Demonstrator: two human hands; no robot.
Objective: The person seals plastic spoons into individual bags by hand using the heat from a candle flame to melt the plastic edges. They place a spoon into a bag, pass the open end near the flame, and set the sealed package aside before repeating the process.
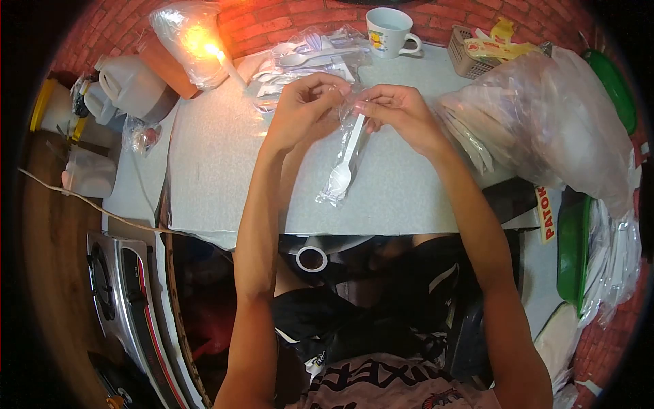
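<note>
A white plastic spoon (345, 163) hangs inside a clear plastic sleeve, bowl end down, over the table (218, 170). My right hand (398, 112) pinches the sleeve and the spoon's handle end between thumb and fingers. Close beside it, my left hand (310, 105) is closed on the open end of the clear plastic sleeve (345, 109). Just beyond my hands lies a pile of wrapped white spoons (306, 60) on the tabletop.
A lit candle (228, 65) burns at the back left, near a plastic-wrapped bundle (184, 41). A mug (390, 34) and a basket (470, 61) stand at the back. A large plastic bag (538, 116) fills the right side. Jugs (133, 85) and a gas stove (126, 293) are left.
</note>
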